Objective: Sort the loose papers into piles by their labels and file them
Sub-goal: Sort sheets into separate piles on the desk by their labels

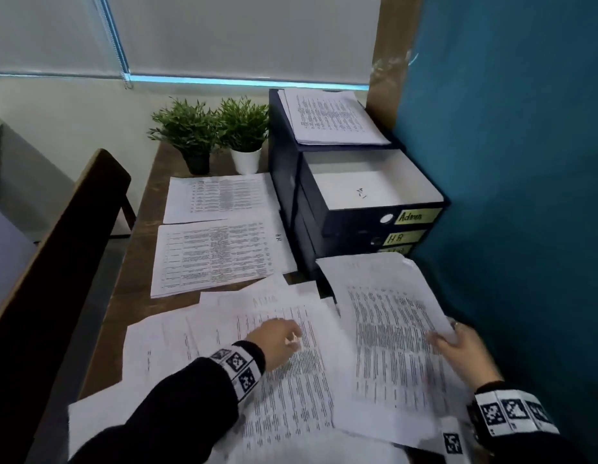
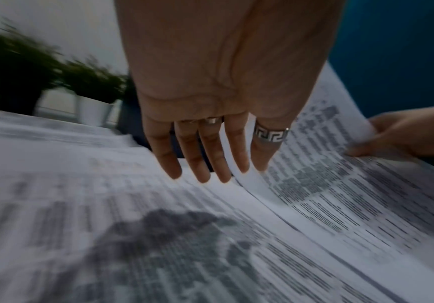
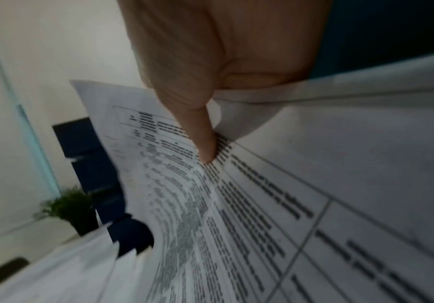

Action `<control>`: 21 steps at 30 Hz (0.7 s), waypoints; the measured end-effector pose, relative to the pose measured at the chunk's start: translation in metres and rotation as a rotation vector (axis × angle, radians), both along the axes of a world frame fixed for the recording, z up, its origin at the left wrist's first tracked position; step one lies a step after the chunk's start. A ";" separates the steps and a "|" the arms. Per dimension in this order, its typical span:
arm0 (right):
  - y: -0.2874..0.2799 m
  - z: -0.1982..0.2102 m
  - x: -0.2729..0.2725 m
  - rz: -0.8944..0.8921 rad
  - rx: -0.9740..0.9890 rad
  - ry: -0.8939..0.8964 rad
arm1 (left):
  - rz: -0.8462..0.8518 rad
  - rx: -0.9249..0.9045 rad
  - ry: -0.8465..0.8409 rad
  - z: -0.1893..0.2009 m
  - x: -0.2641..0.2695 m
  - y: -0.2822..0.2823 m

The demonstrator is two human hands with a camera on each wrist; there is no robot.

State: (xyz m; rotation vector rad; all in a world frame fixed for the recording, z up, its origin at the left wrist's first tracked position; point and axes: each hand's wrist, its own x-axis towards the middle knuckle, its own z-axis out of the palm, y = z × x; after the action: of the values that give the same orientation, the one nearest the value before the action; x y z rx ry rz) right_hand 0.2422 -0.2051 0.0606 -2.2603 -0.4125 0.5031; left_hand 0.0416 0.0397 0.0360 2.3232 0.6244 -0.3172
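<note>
Loose printed papers lie fanned over the near desk. My left hand hovers low over them, fingers straight, holding nothing. My right hand grips the right edge of a printed sheet and lifts it off the heap; the thumb presses on its top. Two sorted piles lie farther back on the desk, and a third sits on the dark blue drawer unit. Its top drawer, labelled Admin, stands open with one sheet inside; below it is the HR drawer.
Two potted plants stand at the back of the wooden desk. A teal partition walls off the right side close to my right hand. A dark chair back runs along the left.
</note>
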 end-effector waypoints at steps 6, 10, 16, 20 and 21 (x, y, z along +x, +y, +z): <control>-0.020 -0.006 0.001 0.015 -0.449 -0.285 | -0.425 0.227 0.148 -0.027 0.058 -0.070; -0.015 0.017 -0.001 0.111 -0.580 -0.450 | -0.545 0.190 0.134 -0.044 0.079 -0.103; -0.006 0.037 0.002 0.142 -0.634 -0.526 | -0.484 0.243 0.113 -0.050 0.110 -0.108; -0.001 0.034 0.009 0.169 -0.661 -0.498 | -0.319 0.242 0.159 -0.052 0.124 -0.081; 0.001 0.032 0.011 0.177 -0.667 -0.490 | -0.315 0.240 0.174 -0.053 0.126 -0.073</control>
State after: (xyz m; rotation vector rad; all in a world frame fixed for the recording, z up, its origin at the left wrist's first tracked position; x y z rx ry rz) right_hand 0.2527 -0.2042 0.0923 -3.0207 -0.7849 0.1708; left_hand 0.1680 -0.0330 -0.0171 2.6483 0.3927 -0.6247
